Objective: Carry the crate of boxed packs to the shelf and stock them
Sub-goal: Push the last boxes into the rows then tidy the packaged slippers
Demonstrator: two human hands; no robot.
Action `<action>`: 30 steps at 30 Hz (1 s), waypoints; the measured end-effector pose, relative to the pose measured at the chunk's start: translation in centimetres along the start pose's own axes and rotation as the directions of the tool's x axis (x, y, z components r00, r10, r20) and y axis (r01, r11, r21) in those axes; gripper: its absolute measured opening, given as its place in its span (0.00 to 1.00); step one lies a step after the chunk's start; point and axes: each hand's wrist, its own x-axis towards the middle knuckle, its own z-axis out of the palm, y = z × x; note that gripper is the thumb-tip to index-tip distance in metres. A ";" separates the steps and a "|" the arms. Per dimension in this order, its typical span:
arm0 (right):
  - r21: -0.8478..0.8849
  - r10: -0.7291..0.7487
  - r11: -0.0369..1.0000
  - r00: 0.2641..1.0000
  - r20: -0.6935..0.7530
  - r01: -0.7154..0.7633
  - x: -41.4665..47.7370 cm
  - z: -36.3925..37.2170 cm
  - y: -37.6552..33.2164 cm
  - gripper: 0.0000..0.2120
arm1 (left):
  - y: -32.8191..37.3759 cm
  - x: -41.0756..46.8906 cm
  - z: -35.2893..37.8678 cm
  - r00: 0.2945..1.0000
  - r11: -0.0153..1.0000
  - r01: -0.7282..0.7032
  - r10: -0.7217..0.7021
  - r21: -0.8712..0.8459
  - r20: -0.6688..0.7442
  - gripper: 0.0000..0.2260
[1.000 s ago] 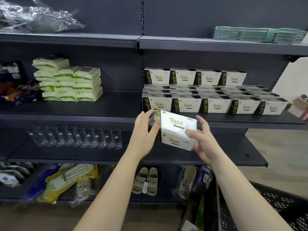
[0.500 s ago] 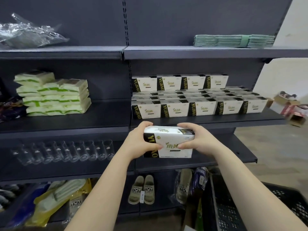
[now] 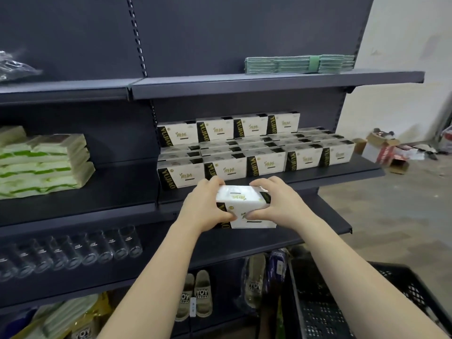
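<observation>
Dark steel shelf [image 3: 342, 173], middle tier mostly filled with rows of white packs [image 3: 266, 165], second layer begun at the back. Black crate [image 3: 411, 282] low right beside the shelf, contents too dim to tell. One pack [image 3: 242, 204] held level just before the front row, not yet set down. Gripped at its ends by left hand [image 3: 203, 206] and right hand [image 3: 281, 204], fingers [image 3: 261, 183] curled round it. Looks well along: carrying done, stocking nearly so, this pack left.

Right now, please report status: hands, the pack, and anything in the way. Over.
Both hands busy: left hand and right hand grip one boxed pack, in front of shelf edge. Directly behind it: front row of packs. Lower right: crate.
</observation>
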 end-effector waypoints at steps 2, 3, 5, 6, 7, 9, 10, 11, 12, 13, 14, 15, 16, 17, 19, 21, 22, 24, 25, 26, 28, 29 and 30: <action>-0.043 0.003 0.999 1.000 -0.018 -0.004 0.7 -0.8 1.7 0.36 | 1.6 1.3 1.2 1.000 0.999 -0.010 0.010 0.037 -0.016 0.31; -0.051 0.009 0.999 1.000 -0.022 -0.010 1.0 -1.3 2.6 0.36 | 2.4 1.9 1.8 1.000 0.999 -0.013 0.014 0.053 -0.020 0.32; -0.055 0.023 0.998 0.999 -0.035 -0.025 1.6 -2.8 4.9 0.36 | 4.4 3.5 3.1 0.999 0.995 -0.019 0.022 0.098 -0.030 0.32; -0.061 0.030 0.998 0.999 -0.042 -0.032 1.9 -3.8 6.2 0.36 | 5.6 4.4 3.9 0.999 0.992 -0.024 0.029 0.124 -0.040 0.32; -0.069 0.037 0.997 0.998 -0.047 -0.040 2.3 -4.7 7.4 0.36 | 6.7 5.3 4.6 0.998 0.989 -0.030 0.038 0.145 -0.051 0.32; -0.076 0.054 0.995 0.997 -0.049 -0.058 2.9 -6.8 9.7 0.36 | 9.2 7.1 6.1 0.996 0.986 -0.036 0.048 0.161 -0.072 0.34; -0.078 0.057 0.995 0.997 -0.050 -0.061 3.2 -7.8 10.9 0.36 | 10.3 7.9 6.8 0.995 0.986 -0.034 0.047 0.160 -0.083 0.35; -0.083 0.058 0.995 0.997 -0.049 -0.062 3.6 -9.0 12.2 0.36 | 11.7 8.8 7.6 0.995 0.987 -0.029 0.044 0.156 -0.092 0.37; -0.096 0.058 0.993 0.997 -0.048 -0.062 3.9 -10.0 13.5 0.36 | 12.8 9.6 8.4 0.994 0.988 -0.024 0.039 0.150 -0.098 0.39; -0.111 0.062 0.992 0.997 -0.047 -0.067 4.2 -10.8 14.7 0.36 | 13.7 10.3 8.9 0.994 0.990 -0.022 0.036 0.141 -0.101 0.40; -0.122 0.063 0.990 0.997 -0.045 -0.068 4.6 -11.8 16.2 0.37 | 14.9 11.2 9.7 0.994 0.991 -0.019 0.033 0.133 -0.105 0.41; -0.127 0.067 0.989 0.997 -0.040 -0.071 4.9 -12.6 17.5 0.37 | 15.9 11.9 10.2 0.993 0.991 -0.018 0.032 0.130 -0.111 0.41; -0.129 0.071 0.989 0.997 -0.035 -0.075 5.2 -13.5 19.0 0.37 | 16.9 12.7 10.8 0.993 0.991 -0.017 0.033 0.133 -0.117 0.41; -0.131 0.076 0.988 0.997 -0.031 -0.080 5.5 -14.2 20.2 0.37 | 17.7 13.3 11.3 0.992 0.990 -0.015 0.033 0.141 -0.122 0.41; -0.142 0.090 0.985 0.996 -0.024 -0.093 6.1 -15.4 22.4 0.36 | 19.2 14.4 12.3 0.991 0.986 0.000 0.022 0.165 -0.132 0.41; -0.146 0.100 0.984 0.995 -0.020 -0.102 6.7 -16.5 24.3 0.36 | 20.3 15.4 13.2 0.992 0.985 0.021 0.001 0.173 -0.130 0.41; -0.143 0.102 0.984 0.995 -0.021 -0.104 7.0 -16.9 25.2 0.35 | 20.8 15.8 13.6 0.992 0.984 0.028 -0.006 0.176 -0.123 0.41; -0.143 0.100 0.984 0.994 -0.032 -0.104 7.8 -17.6 26.7 0.34 | 21.6 16.8 14.3 0.994 0.981 0.036 -0.015 0.192 -0.112 0.42; -0.148 0.102 0.983 0.994 -0.039 -0.106 8.3 -17.9 27.3 0.34 | 21.9 17.2 14.6 0.994 0.979 0.041 -0.020 0.199 -0.107 0.42; -0.153 0.106 0.982 0.993 -0.044 -0.112 8.9 -18.1 27.9 0.34 | 22.2 17.6 14.8 0.994 0.979 0.047 -0.027 0.200 -0.104 0.42; -0.169 0.117 0.978 0.992 -0.056 -0.125 10.0 -18.5 28.9 0.34 | 22.5 18.3 15.1 0.995 0.980 0.055 -0.037 0.194 -0.095 0.42; -0.175 0.120 0.976 0.991 -0.062 -0.129 10.6 -18.7 29.4 0.34 | 22.6 18.7 15.2 0.995 0.979 0.056 -0.038 0.197 -0.093 0.42; -0.178 0.121 0.975 0.990 -0.069 -0.131 11.2 -18.9 29.8 0.33 | 22.7 19.2 15.2 0.995 0.978 0.056 -0.037 0.202 -0.095 0.42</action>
